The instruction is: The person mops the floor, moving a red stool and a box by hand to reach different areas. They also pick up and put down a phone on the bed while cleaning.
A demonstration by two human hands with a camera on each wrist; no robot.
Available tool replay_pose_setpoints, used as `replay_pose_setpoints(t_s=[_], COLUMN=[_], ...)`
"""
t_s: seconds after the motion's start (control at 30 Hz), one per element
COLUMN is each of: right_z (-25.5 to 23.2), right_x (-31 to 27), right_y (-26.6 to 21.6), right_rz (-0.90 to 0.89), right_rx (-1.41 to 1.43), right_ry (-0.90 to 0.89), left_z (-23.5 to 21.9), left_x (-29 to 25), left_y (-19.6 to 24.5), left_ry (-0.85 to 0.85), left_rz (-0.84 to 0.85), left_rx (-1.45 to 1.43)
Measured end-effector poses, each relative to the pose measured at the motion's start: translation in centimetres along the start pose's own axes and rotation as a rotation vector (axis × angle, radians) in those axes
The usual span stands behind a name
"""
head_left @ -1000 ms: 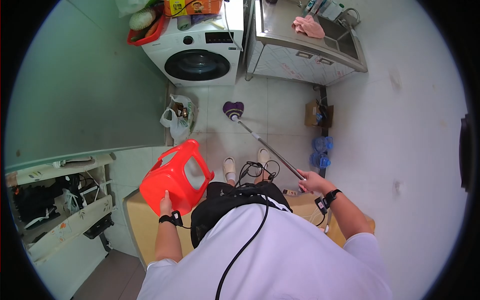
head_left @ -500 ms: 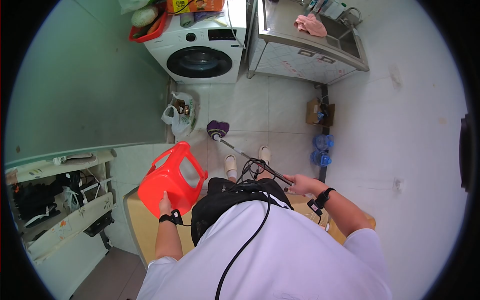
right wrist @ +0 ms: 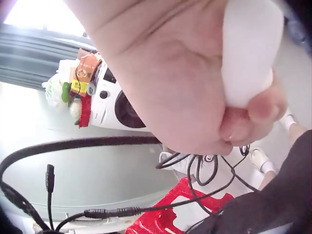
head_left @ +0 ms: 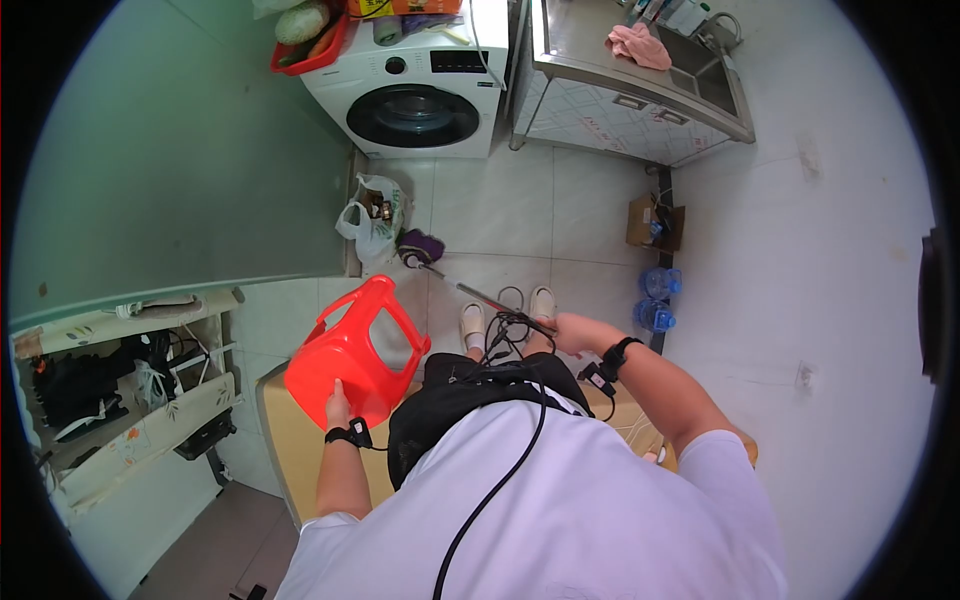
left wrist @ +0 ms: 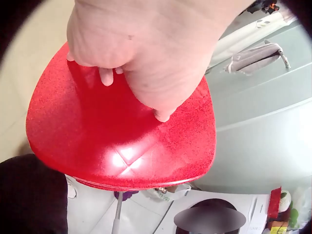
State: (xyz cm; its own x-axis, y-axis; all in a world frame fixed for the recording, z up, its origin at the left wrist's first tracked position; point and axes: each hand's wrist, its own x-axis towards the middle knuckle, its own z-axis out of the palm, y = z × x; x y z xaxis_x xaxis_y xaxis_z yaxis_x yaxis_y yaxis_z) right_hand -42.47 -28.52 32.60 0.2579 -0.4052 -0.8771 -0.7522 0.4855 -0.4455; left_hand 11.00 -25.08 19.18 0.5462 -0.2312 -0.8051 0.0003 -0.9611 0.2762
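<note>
Head view from above: the left hand [head_left: 337, 404] grips the seat of a red moulded-plastic stool [head_left: 352, 352], fingers curled over its edge, holding it tilted and clear of the floor beside the person's left hip. The right hand [head_left: 574, 331] is clenched round the white end of a thin metal mop handle [head_left: 480, 297], whose purple mop head [head_left: 421, 244] rests on the pale floor tiles [head_left: 500, 210] just beside a white plastic bag [head_left: 372, 225], below the white front-loading washing machine [head_left: 420, 95]

One red plastic stool [head_left: 352, 358]. One mop [head_left: 420, 246] with a purple head. One front-loading washing machine [head_left: 424, 78]. One white plastic bag [head_left: 370, 222] on the floor. One open cardboard box [head_left: 652, 222]. Two blue water bottles [head_left: 654, 298]. One pink cloth [head_left: 640, 44]. Two white slippers [head_left: 506, 312].
</note>
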Motion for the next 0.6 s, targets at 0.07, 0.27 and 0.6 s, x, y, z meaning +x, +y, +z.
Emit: replay_pose_setpoints(t_s=[0.07, 0.27, 0.6], right_z=[0.2, -0.9, 0.5], right_x=[0.9, -1.6, -11.8], right_y=[0.5, 4.9, 17.4], right_rz=[-0.020, 0.067, 0.355], right_rx=[0.027, 0.254, 0.315], right_ry=[-0.010, -0.020, 0.124], left_z=[0.4, 0.2, 1.1], left_x=[-1.2, 0.1, 2.6], left_y=[0.3, -0.4, 0.3], left_ry=[0.016, -0.009, -0.121], left_rz=[0.024, 0.009, 0.047], left_rx=[-0.039, 0.079, 0.092])
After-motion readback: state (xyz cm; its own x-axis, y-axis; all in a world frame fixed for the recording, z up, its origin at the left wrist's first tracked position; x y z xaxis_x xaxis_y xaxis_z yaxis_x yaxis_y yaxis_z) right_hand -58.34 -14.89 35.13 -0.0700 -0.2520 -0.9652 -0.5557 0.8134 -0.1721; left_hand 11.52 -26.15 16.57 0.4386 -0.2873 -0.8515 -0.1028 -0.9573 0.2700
